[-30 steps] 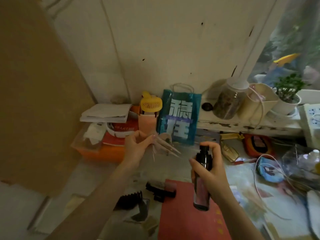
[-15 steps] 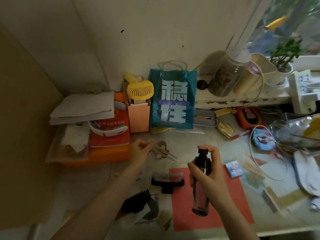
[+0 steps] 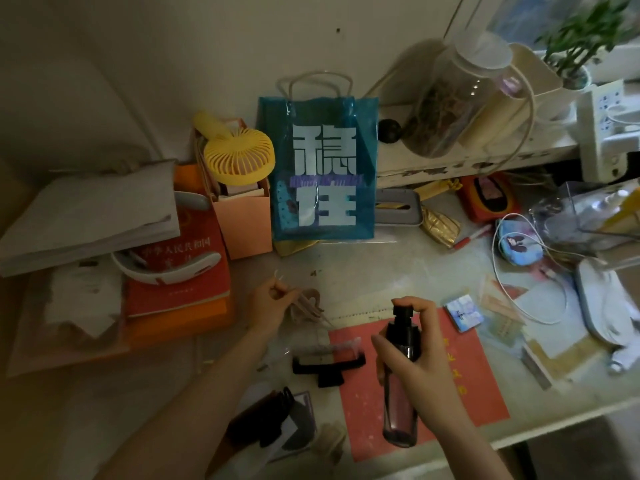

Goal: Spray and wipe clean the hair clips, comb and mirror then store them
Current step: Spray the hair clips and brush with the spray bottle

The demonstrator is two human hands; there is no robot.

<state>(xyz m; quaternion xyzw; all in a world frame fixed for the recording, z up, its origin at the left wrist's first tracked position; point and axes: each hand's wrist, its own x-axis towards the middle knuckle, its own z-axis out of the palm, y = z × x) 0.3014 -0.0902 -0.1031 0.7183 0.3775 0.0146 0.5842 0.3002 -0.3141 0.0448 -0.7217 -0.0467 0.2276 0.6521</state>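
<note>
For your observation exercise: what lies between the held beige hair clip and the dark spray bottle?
Head view: only bare pale tabletop separates the beige hair clip from the dark spray bottle.

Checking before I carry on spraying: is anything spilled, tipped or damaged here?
No spill shows. The glass jar on the ledge leans tilted against the wall, and the ledge's front edge shows chipped paint. The spray bottle is upright in the right hand.

Left hand [image 3: 268, 304] pinching beige hair clip [image 3: 306, 306], right hand [image 3: 414, 358] around dark spray bottle [image 3: 401, 375]
</note>
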